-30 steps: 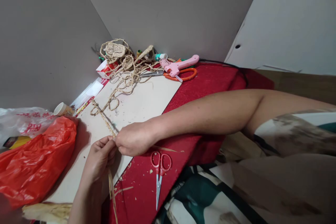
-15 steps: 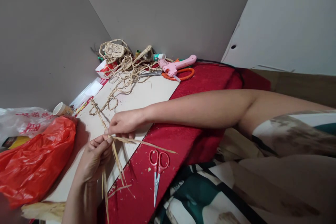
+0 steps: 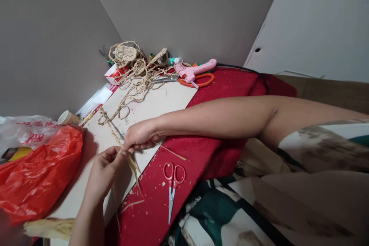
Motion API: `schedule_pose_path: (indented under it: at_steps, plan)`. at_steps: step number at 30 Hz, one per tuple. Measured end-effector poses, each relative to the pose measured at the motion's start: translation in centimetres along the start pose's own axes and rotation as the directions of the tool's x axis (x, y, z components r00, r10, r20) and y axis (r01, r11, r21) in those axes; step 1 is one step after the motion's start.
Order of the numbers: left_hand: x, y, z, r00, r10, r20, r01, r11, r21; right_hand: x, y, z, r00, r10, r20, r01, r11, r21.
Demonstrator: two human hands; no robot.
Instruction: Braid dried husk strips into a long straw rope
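So, your hands are basically meeting over the pale board [image 3: 167,103], right at the end of a braid [image 3: 111,127] of straw-coloured fiber. Your left hand [image 3: 105,169] has that end pinched between thumb and fingertips. Your right hand [image 3: 141,134] is curled in with its tips touching or nearly touching the left ones, pinching at the strands there, though I can't tell exactly which ones since your fingers cover them. The finished stretch of braid runs away from you over the board toward a big tangle of cord [image 3: 142,84].

A few loose strands [image 3: 133,167] hang down below your fingertips, and one thin strand [image 3: 174,152] pokes out past your right hand over the red cloth [image 3: 225,86]. The small red-handled scissors [image 3: 172,190] are lying on that cloth near you, with little fiber scraps scattered around them.

Farther back, a pink glue gun [image 3: 198,70] sits over the handles of the bigger orange-handled scissors [image 3: 168,79]. Off to your left there's a shiny red plastic bag [image 3: 46,177], with a tipped paper cup [image 3: 67,118] just behind it.
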State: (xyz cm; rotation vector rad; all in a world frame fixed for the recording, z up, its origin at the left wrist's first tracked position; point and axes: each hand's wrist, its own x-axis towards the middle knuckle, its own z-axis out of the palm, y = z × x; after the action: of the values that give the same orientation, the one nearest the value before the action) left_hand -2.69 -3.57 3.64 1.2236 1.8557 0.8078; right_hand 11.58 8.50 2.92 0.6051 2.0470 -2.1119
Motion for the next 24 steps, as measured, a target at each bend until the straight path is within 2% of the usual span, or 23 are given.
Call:
schedule_pose_path:
  at_steps: [5, 8, 10, 13, 15, 17, 19, 21, 23, 24]
  plan:
    - [-1.0, 1.1, 0.0, 0.999, 0.048, -0.015, -0.040, 0.944, 0.328, -0.2, 0.1, 0.9, 0.985, -0.034, -0.172, 0.025, 0.998, -0.055]
    - [-1.9, 2.2, 0.4, 0.997, 0.062, -0.036, -0.042, 0.911, 0.410, -0.5, -0.1, 1.3, 0.980, -0.047, -0.195, 0.036, 0.998, -0.058]
    - [-2.3, 2.6, 1.1, 0.991, 0.101, -0.093, -0.053, 0.905, 0.422, -0.6, -0.2, 1.4, 0.987, -0.014, -0.158, 0.016, 1.000, 0.011]
    - [-2.7, 2.5, 2.6, 0.953, 0.157, -0.258, -0.044, 0.917, 0.396, -0.4, 0.0, 1.7, 0.994, 0.026, -0.105, -0.011, 0.989, 0.146]
    - [-2.9, 2.3, 3.7, 0.924, 0.138, -0.356, -0.024, 0.952, 0.304, -0.3, 0.3, 1.8, 0.994, 0.013, -0.109, 0.007, 0.983, 0.184]
    - [-3.4, 2.2, 4.6, 0.924, 0.072, -0.374, -0.006, 0.985, 0.174, -0.2, 0.4, 1.9, 0.993, -0.014, -0.121, 0.035, 0.984, 0.173]
    - [-4.2, 2.5, 4.9, 0.957, 0.022, -0.290, 0.006, 0.995, 0.096, -0.3, 0.4, 1.8, 0.995, -0.008, -0.104, 0.025, 0.986, 0.165]
    - [-5.0, 3.0, 4.4, 0.995, 0.019, -0.100, -0.006, 0.991, 0.132, -0.5, 0.2, 1.7, 0.998, 0.023, -0.059, -0.011, 0.981, 0.193]
    - [-5.3, 3.4, 3.0, 0.993, 0.016, 0.120, -0.044, 0.972, 0.231, -0.6, -0.1, 1.6, 0.999, 0.050, -0.002, -0.049, 0.970, 0.238]
    - [-5.1, 3.6, 2.0, 0.983, 0.009, 0.182, -0.061, 0.957, 0.282, -0.7, -0.2, 1.5, 0.999, 0.046, 0.019, -0.049, 0.965, 0.258]
